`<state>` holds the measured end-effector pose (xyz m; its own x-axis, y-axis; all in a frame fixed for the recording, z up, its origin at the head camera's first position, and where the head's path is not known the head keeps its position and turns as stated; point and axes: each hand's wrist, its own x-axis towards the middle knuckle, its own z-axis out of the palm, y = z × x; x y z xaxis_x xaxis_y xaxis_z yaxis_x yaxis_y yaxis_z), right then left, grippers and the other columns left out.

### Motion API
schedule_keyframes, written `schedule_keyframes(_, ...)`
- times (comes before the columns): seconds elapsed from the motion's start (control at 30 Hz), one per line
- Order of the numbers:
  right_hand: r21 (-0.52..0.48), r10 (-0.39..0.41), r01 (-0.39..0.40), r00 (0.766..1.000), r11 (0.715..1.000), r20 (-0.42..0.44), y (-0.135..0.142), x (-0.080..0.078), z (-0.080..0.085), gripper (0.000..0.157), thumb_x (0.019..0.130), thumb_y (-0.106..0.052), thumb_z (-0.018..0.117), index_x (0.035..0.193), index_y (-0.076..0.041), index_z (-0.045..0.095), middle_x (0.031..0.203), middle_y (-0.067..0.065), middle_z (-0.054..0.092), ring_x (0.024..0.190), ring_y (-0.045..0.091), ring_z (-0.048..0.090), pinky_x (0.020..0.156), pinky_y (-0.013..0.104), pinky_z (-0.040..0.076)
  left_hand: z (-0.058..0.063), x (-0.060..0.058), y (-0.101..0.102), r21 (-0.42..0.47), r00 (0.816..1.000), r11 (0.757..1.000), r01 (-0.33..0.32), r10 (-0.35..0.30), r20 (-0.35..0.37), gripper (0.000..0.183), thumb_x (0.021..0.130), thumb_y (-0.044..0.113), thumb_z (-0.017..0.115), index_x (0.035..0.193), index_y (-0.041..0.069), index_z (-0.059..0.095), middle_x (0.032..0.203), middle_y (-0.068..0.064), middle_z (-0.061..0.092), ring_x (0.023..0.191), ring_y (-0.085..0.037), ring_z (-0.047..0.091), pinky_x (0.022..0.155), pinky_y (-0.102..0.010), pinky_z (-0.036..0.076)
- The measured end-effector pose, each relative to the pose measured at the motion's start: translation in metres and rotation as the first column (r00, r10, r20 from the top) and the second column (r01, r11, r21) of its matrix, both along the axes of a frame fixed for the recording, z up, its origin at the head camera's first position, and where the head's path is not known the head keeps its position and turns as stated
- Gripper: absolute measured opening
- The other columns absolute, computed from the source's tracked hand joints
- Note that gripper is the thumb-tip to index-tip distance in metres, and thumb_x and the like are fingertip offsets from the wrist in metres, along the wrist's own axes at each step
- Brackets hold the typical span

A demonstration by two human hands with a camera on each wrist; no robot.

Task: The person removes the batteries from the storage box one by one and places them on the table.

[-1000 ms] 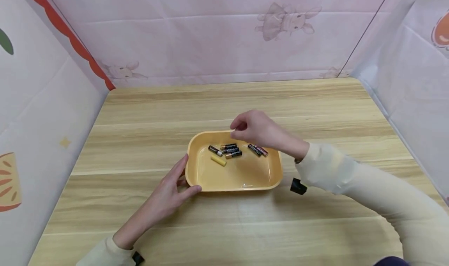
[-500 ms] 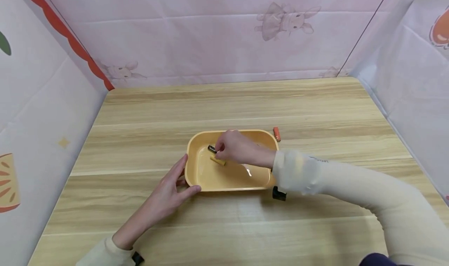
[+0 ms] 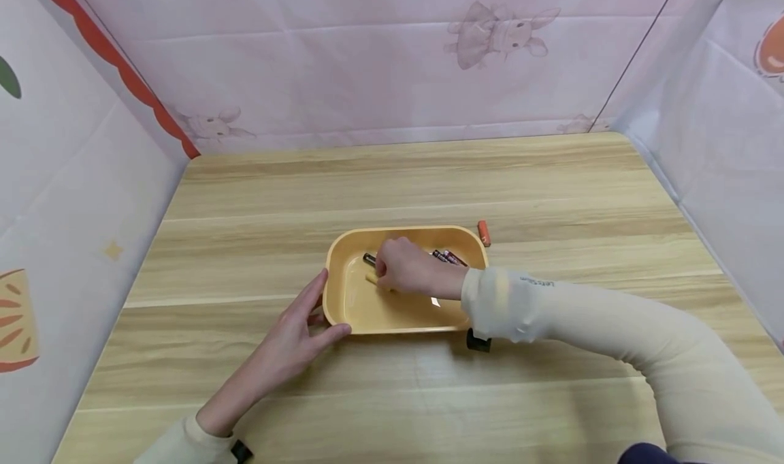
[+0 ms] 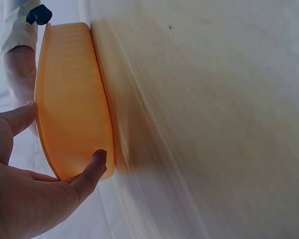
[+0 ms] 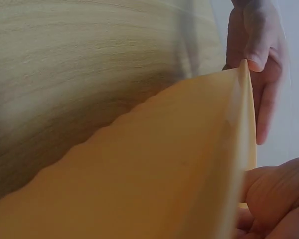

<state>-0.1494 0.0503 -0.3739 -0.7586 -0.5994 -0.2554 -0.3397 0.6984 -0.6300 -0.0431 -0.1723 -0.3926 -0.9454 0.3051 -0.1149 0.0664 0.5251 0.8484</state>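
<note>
A yellow plastic tray with raised walls stands on the wooden table. My left hand holds its left end, thumb at the front rim and fingers along the side wall. My right hand reaches down inside the tray, fingers bent over the small batteries there. Just left of those fingers show a black battery and part of a yellow battery. The other black batteries lie hidden under the hand, and I cannot tell whether it pinches one. To its right, dark and reddish batteries lie partly covered by the wrist.
An orange battery lies on the table just outside the tray's back right corner. A pink patterned cloth wall rises behind the table, with pale walls at both sides.
My right hand has come from above the tray's back rim down and left into the tray, over the batteries. The orange battery has come into view. The left hand stays put.
</note>
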Motion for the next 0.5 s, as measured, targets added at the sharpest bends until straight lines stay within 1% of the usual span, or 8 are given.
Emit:
schedule_keyframes(0.03, 0.009, 0.003, -0.003, 1.000, 1.000, -0.005, -0.0004, 0.0001, -0.0003, 0.020, 0.088, -0.001, 0.075, 0.069, -0.003, 0.073, 0.052, -0.008, 0.050, 0.049, 0.006, 0.042, 0.044, 0.017, 0.032, 0.0004, 0.0000, 0.0000, -0.001, 1.000, 1.000, 0.001, -0.001, 0.000, 0.093, 0.094, 0.015, 0.078, 0.164, 0.001, 0.018, 0.165, -0.025, 0.026, 0.127, -0.035, 0.060, 0.102, -0.039, 0.055)
schedule_keyframes(0.1, 0.036, 0.021, -0.019, 0.999, 0.999, -0.035, -0.0015, 0.0006, -0.0012, 0.029, 0.088, -0.001, 0.075, 0.062, -0.007, 0.066, 0.051, -0.009, 0.043, 0.048, 0.005, 0.038, 0.043, 0.018, 0.029, 0.0006, -0.0001, 0.0003, -0.004, 1.000, 1.000, -0.001, 0.001, -0.001, 0.093, 0.094, 0.015, 0.079, 0.164, 0.002, 0.018, 0.165, -0.024, 0.026, 0.127, -0.035, 0.060, 0.102, -0.039, 0.055)
schedule_keyframes(0.17, 0.065, 0.038, -0.033, 0.996, 0.997, -0.085, -0.0029, 0.0020, -0.0023, 0.039, 0.088, -0.001, 0.074, 0.056, -0.012, 0.056, 0.051, -0.009, 0.037, 0.048, 0.006, 0.035, 0.043, 0.019, 0.026, 0.0004, 0.0001, 0.0004, -0.008, 1.000, 1.000, -0.004, 0.004, 0.001, 0.093, 0.094, 0.015, 0.079, 0.164, 0.002, 0.018, 0.165, -0.024, 0.025, 0.127, -0.035, 0.059, 0.102, -0.038, 0.055)
schedule_keyframes(0.23, 0.102, 0.051, -0.038, 0.990, 0.994, -0.133, -0.0046, 0.0039, -0.0040, 0.047, 0.087, -0.001, 0.073, 0.053, -0.017, 0.046, 0.052, -0.008, 0.033, 0.049, 0.007, 0.033, 0.044, 0.020, 0.024, -0.0003, 0.0001, 0.0003, -0.006, 1.000, 1.000, -0.004, 0.004, 0.003, 0.094, 0.094, 0.015, 0.079, 0.165, 0.003, 0.018, 0.165, -0.024, 0.025, 0.128, -0.035, 0.059, 0.102, -0.038, 0.055)
schedule_keyframes(0.27, 0.117, 0.052, -0.035, 0.988, 0.992, -0.148, -0.0054, 0.0052, -0.0046, 0.048, 0.087, -0.001, 0.073, 0.053, -0.018, 0.043, 0.053, -0.007, 0.032, 0.050, 0.008, 0.033, 0.043, 0.021, 0.024, -0.0007, 0.0001, 0.0002, -0.005, 1.000, 1.000, -0.004, 0.004, 0.002, 0.094, 0.094, 0.014, 0.079, 0.164, 0.003, 0.018, 0.165, -0.024, 0.025, 0.128, -0.035, 0.059, 0.102, -0.038, 0.055)
schedule_keyframes(0.4, 0.155, 0.045, -0.018, 0.983, 0.988, -0.176, -0.0077, 0.0086, -0.0057, 0.049, 0.090, -0.002, 0.071, 0.053, -0.019, 0.043, 0.054, -0.005, 0.038, 0.052, 0.010, 0.038, 0.043, 0.023, 0.030, -0.0012, 0.0001, 0.0004, -0.001, 1.000, 1.000, -0.003, 0.003, 0.004, 0.094, 0.094, 0.015, 0.079, 0.164, 0.003, 0.018, 0.165, -0.024, 0.025, 0.127, -0.035, 0.060, 0.102, -0.037, 0.055)
schedule_keyframes(0.5, 0.158, 0.044, -0.016, 0.984, 0.987, -0.174, -0.0068, 0.0089, -0.0041, 0.047, 0.089, -0.003, 0.071, 0.054, -0.019, 0.044, 0.055, -0.005, 0.038, 0.053, 0.010, 0.039, 0.044, 0.024, 0.031, -0.0008, -0.0003, 0.0012, -0.003, 1.000, 1.000, -0.007, 0.007, 0.008, 0.094, 0.094, 0.015, 0.079, 0.165, 0.003, 0.018, 0.165, -0.023, 0.026, 0.126, -0.034, 0.060, 0.102, -0.037, 0.055)
